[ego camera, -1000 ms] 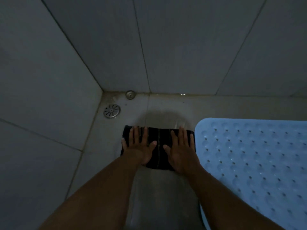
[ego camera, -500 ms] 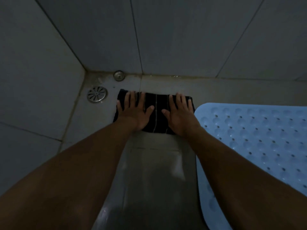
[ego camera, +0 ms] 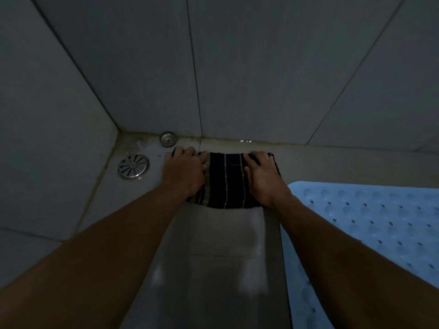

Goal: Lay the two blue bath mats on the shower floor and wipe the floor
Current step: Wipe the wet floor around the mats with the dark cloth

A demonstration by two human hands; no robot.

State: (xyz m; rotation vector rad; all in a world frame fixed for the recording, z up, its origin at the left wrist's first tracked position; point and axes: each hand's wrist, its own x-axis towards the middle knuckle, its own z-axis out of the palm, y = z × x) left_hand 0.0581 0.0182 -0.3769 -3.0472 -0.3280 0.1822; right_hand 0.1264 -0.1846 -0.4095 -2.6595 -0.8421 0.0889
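The dark striped cloth [ego camera: 225, 184] lies under both hands, close to the back wall [ego camera: 261, 79]. The left hand [ego camera: 184, 170] and right hand [ego camera: 262, 178] curl their fingers over its far edge. Before, the fingers lay flat. A blue bath mat [ego camera: 370, 233] lies at 4 o'clock and the round drain [ego camera: 133, 166] at 9 o'clock, on the grey floor tiles [ego camera: 225, 262].

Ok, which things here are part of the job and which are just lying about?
Job:
cloth, under the left hand and right hand
blue mat, only one in view
floor

Just there:
drain
metal cap by the wall
wall tiles
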